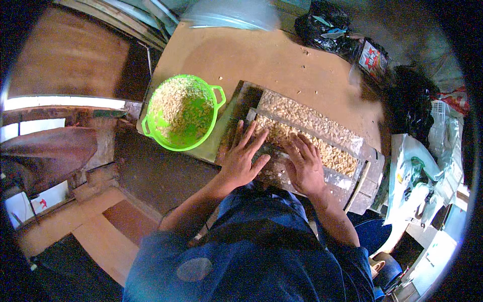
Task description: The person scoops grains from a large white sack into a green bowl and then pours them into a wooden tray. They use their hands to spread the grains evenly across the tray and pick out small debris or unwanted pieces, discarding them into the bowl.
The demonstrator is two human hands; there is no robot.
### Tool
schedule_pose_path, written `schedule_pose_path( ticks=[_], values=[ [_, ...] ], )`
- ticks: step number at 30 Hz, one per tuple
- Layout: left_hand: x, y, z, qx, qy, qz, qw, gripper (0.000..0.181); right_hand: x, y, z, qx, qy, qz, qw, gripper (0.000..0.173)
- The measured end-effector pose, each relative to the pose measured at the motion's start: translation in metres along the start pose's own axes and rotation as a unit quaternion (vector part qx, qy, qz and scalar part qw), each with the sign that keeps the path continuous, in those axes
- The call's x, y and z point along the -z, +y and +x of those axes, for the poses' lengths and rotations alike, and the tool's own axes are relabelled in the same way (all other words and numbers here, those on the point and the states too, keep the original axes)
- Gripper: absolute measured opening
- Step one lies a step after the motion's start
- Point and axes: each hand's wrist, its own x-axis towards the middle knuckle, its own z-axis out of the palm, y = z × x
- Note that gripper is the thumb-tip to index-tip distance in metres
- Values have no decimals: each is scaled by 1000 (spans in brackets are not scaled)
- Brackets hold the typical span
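Observation:
A wooden tray or mould [371, 177] lies slanted before me, with two long rows of pale beans or bean pieces in it. The near row [336, 156] is loose and bare on top. Over the far row [302, 113] there seems to be clear plastic, shiny at its right end. My left hand [241, 160], fingers spread, is at the left end of the near row and holds nothing. Palm down, my right hand [305, 164] rests its fingertips on the middle of that row. A bright green plastic colander [214, 124] with two handles stands to the left, partly filled with similar pieces.
A brown tabletop [234, 53] carries the tray and colander, with scattered crumbs. Black plastic bags [324, 26] and a printed package [371, 58] lie at the far right. White plastic bags [411, 181] hang at the right, above a blue container [371, 232].

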Motion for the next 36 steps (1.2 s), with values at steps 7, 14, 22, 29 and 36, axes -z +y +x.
schedule_pose_path(
  ticks=[7,14,22,29,36],
  values=[
    [-9,-3,-6,10,6,32,999,69,7,2,-26,-40,25,23,999,48],
    [-2,-18,-5,51,42,-96,993,69,-1,-13,-12,-39,-1,27,999,50],
    [1,-26,-9,29,59,-183,981,68,-41,-28,41,-10,-29,-55,998,47],
    [4,-30,-9,23,57,-211,976,69,-51,-23,57,2,-17,-58,998,45],
    [2,-31,-10,21,61,-211,975,67,-49,-25,74,-18,5,-21,1000,45]
  ],
)
